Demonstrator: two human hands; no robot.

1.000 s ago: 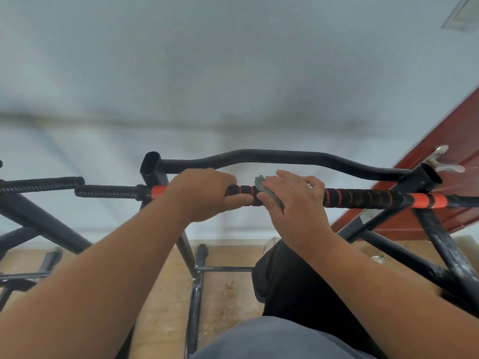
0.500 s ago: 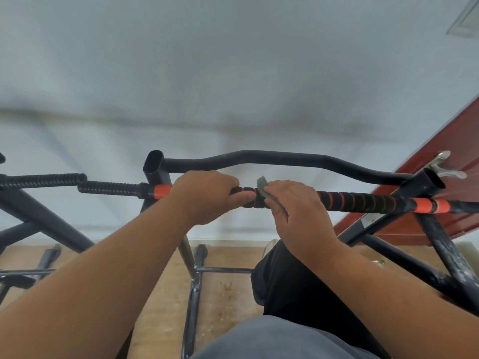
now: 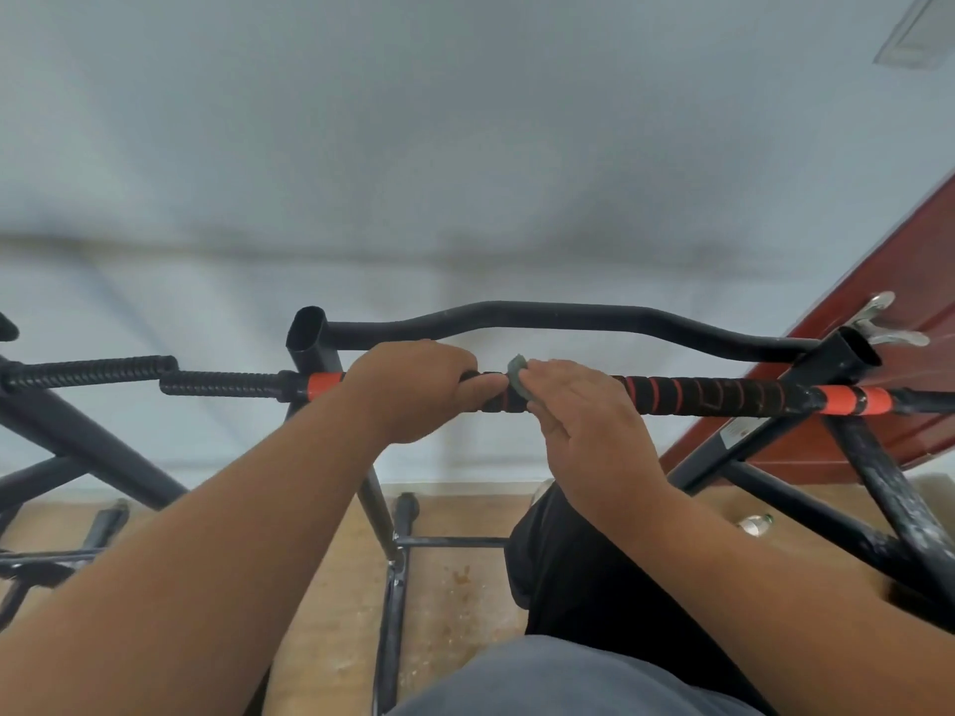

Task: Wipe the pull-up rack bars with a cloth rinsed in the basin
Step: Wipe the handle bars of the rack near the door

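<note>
Head view: two hands, left hand (image 3: 413,390) clenched round one striped bar (image 3: 708,395), right hand (image 3: 584,405) fingers pinching one cloth (image 3: 517,372).

I see soft, even, fairly dim light with a cool grey cast. The wall (image 3: 465,147) shows faint diffuse shadow bands and no glare. Wide-angle distortion bends straight lines toward the edges. The forearms at the bottom edge are soft; the striped bar (image 3: 697,395) at mid-frame is reasonably sharp.
</note>
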